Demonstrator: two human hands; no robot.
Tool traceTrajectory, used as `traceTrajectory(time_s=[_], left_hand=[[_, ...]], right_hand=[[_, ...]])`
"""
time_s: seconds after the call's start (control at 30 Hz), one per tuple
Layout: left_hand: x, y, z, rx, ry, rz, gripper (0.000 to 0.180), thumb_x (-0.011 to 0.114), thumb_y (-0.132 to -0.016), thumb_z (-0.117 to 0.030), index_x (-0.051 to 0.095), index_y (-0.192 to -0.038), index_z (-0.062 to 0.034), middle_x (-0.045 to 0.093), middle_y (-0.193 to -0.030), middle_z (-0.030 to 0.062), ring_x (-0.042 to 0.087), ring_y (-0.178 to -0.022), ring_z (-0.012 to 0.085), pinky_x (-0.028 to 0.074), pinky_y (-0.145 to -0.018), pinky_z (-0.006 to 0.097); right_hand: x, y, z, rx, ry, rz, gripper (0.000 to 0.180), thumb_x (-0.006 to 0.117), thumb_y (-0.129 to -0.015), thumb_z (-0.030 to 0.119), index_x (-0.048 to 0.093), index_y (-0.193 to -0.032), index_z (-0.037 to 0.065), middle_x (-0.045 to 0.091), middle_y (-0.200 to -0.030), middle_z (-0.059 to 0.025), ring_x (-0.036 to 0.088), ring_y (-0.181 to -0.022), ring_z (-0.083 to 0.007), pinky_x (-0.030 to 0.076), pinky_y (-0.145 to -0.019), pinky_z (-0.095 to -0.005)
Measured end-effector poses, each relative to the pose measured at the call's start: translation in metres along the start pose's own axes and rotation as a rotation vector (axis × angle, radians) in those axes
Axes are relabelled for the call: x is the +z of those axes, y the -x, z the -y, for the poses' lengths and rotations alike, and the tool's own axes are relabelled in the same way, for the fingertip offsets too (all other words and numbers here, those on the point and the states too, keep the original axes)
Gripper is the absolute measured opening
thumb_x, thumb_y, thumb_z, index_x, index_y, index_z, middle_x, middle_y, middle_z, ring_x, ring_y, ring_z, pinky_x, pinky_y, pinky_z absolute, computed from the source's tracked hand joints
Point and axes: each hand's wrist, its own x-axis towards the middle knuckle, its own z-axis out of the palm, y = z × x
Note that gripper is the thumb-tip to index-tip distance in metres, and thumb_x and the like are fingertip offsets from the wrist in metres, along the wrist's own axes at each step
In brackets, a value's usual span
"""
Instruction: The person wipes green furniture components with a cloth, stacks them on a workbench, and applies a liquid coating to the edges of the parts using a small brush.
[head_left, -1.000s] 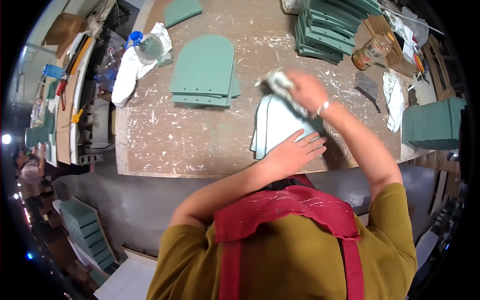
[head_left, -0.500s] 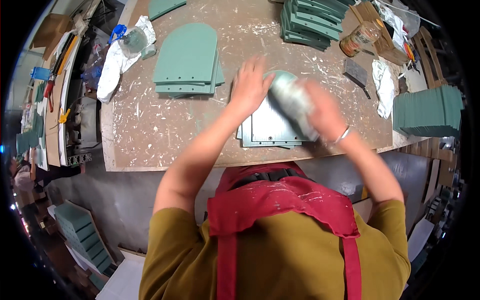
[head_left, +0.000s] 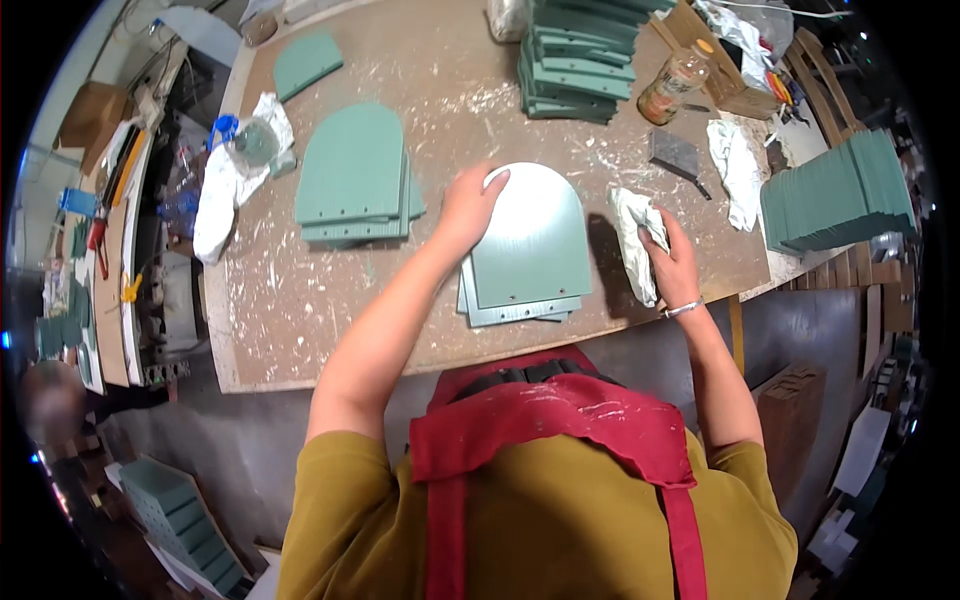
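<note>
In front of me lies a short stack of arched green panels, the top panel (head_left: 530, 245) glossy, with small holes along its straight near edge. My left hand (head_left: 466, 208) grips its upper left edge, thumb lying over the top and fingers mostly hidden at the side. To the right of the stack, my right hand (head_left: 675, 262) is closed round a crumpled white cloth (head_left: 633, 240), which hangs apart from the panels and casts a shadow on the table. Another stack of arched green panels (head_left: 355, 165) sits to the left.
A worn brown table (head_left: 450, 345) carries a taller panel stack (head_left: 570, 70), a bottle (head_left: 675, 85), a grey block (head_left: 674, 152) and a second white cloth (head_left: 735, 175). At far left lie a white cloth (head_left: 220, 205) and a clear jar (head_left: 255, 143). Many green panels (head_left: 840, 190) stand at right.
My right hand has moved off the panel toward the right with the cloth, uncovering the panel's surface. My left hand has gone from lying flat to gripping the panel's edge. The view has shifted.
</note>
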Motion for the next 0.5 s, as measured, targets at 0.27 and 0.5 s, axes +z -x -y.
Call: traceTrajectory(time_s=[0.27,0.5], left_hand=[[-0.045,0.004,-0.101,0.235,0.361,-0.150,0.020,0.056,-0.084,-0.002,0.060,-0.104,0.0017,0.066,-0.089,0.0186,0.064,-0.079,0.0199,0.049,-0.075,0.034],[-0.101,-0.017,-0.107,-0.059,0.752,-0.456,0.024,0.054,-0.099,-0.022,0.061,-0.099,0.0013,0.061,-0.084,0.0011,0.051,-0.077,0.0068,0.045,-0.070,0.023]], right_hand=[[0.038,-0.050,0.128,-0.686,0.359,0.010,0.047,0.065,-0.077,0.011,0.055,-0.122,0.007,0.057,-0.124,-0.0144,0.056,-0.111,-0.0335,0.045,-0.095,-0.0425],[0.052,-0.042,0.125,-0.281,-0.352,-0.116,0.026,0.062,-0.090,0.009,0.054,-0.113,0.002,0.066,-0.097,-0.0096,0.061,-0.090,-0.0152,0.048,-0.080,-0.0291]])
